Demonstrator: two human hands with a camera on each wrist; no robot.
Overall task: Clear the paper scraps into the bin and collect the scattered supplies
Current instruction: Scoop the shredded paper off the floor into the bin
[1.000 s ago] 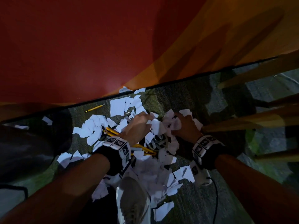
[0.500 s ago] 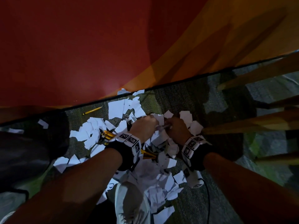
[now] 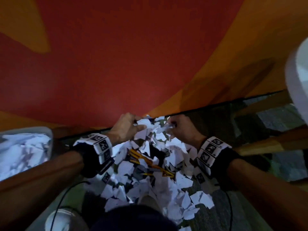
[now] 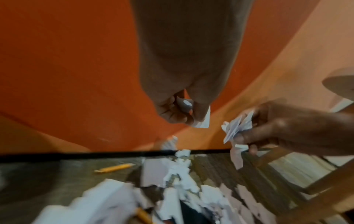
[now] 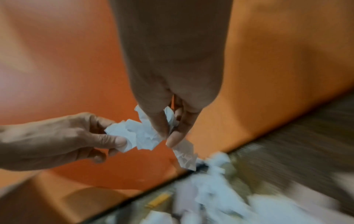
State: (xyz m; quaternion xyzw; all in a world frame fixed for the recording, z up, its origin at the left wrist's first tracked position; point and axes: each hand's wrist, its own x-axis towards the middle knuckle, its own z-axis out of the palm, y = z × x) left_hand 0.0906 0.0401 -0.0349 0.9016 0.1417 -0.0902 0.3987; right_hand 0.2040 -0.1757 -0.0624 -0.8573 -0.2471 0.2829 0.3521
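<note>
Both hands are raised above the floor, each holding crumpled white paper scraps. My left hand point(image 3: 128, 129) grips a bunch of scraps point(image 3: 141, 125), also seen in its fist point(image 4: 184, 112). My right hand point(image 3: 180, 129) pinches another wad point(image 5: 145, 133) between thumb and fingers, and it shows at the right of the left wrist view point(image 4: 237, 128). Below them a heap of torn paper point(image 3: 150, 180) covers the carpet, with several yellow pencils point(image 3: 146, 160) lying in it. One loose pencil point(image 4: 114, 168) lies near the wall.
A pale bin point(image 3: 48, 135) holding paper stands at the left. An orange and red wall point(image 3: 116, 64) rises just beyond the hands. Wooden chair legs point(image 3: 266, 144) cross the right side. A white shoe point(image 3: 61, 219) and cables lie near the bottom.
Both hands have lifted off the heap with paper scraps in them and risen towards the wall. The head view has shifted, bringing the bin into sight at the left.
</note>
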